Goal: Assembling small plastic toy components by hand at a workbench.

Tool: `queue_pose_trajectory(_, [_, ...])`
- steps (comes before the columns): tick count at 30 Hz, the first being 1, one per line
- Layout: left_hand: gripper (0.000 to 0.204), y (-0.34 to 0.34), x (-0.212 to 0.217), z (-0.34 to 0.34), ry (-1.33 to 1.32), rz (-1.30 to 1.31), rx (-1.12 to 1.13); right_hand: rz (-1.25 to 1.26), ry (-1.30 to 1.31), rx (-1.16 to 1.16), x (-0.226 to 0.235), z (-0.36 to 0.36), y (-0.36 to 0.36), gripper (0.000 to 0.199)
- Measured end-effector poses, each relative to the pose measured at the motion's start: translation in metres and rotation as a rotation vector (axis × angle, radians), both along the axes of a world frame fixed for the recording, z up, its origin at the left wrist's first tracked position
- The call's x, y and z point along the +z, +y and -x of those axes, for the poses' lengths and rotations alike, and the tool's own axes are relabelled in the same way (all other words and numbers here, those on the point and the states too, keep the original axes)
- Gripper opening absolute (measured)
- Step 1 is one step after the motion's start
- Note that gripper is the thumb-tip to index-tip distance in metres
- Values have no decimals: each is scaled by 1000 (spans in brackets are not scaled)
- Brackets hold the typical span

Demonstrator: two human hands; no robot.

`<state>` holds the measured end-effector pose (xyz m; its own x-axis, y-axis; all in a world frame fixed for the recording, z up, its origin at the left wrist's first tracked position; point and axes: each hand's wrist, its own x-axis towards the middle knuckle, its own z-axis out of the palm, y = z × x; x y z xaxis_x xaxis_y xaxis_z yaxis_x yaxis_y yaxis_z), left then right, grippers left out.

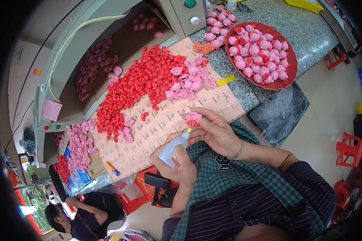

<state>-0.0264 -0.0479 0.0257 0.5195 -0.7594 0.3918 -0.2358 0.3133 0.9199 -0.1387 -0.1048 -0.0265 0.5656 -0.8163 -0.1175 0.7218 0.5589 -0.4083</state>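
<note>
My right hand [220, 135] is closed in a fingertip pinch on a small pink piece [193, 116], held up just above the near right part of a peach-coloured slotted mat [149, 129]. The piece is matte, with a raised, wavy outline that narrows toward its ends; finer surface detail is too small to tell. Glossy red parts [194, 123] show directly along its near edge; whether they are bonded to it I cannot tell. My left hand [182, 165] is curled firmly around a squeeze bottle [169, 152], translucent and whitish, held tilted. Its narrow yellow nozzle [189, 130] points up toward the red parts and sits just beside them; contact cannot be confirmed. On the mat, beyond my hands and to the left, lies a dense heap of red bean-shaped pieces [153, 76], with loose pink pieces [191, 80] along its right side. At far right, on the speckled grey counter [245, 98], stands a red scalloped bowl [294, 64] filled with rounded pink pieces [265, 50], red parts showing among them.
</note>
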Motion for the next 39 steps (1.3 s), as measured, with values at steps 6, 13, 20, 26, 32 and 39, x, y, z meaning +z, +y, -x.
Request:
queue_pose_trajectory(6, [22, 1, -3, -2, 9, 27, -35, -2, -19, -3, -4, 0, 0, 41])
queue_pose_trajectory(13, [24, 2, -3, -1, 9, 10, -36, 15, 28, -6, -4, -1, 2, 41])
queue_pose_trajectory(20, [25, 2, -13, -3, 16, 111, -31, -19, -28, -8, -2, 0, 0, 43])
queue_pose_trajectory(26, [25, 1, -17, -3, 5, 105, -14, -59, -46, -21, -4, -1, -3, 44])
queue_pose_trajectory(32, [24, 0, -16, -2, 7, 102, -14, -62, -61, -19, -4, 0, -2, 45])
queue_pose_trajectory(39, [24, -1, -13, -1, 10, 88, -3, -50, -40, -27, -2, -1, -1, 43])
